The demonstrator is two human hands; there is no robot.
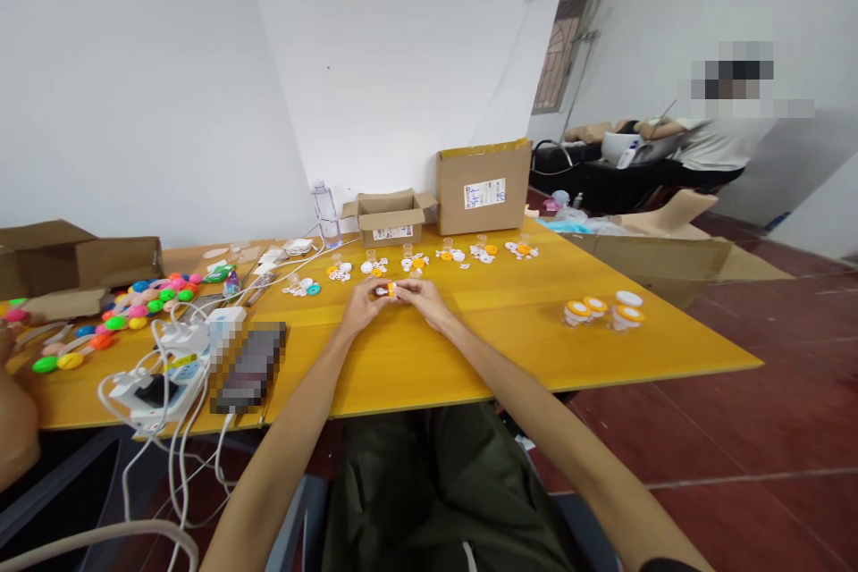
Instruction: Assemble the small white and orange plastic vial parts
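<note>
My left hand (362, 304) and my right hand (421, 298) meet over the middle of the yellow table (469, 349), both pinching one small orange and white toy part (389, 290) between their fingertips. Just beyond my hands lie several little heaps of white and orange parts (416, 262) in a row. To the right stand small clear cups with orange and white lids (603, 311).
Two open cardboard boxes (483, 188) and a water bottle (326, 213) stand at the table's far edge. Colourful plastic eggs (144, 304), a power strip with white cables (167, 366) and a dark phone (251, 366) lie to the left. Another person (710, 143) sits at back right.
</note>
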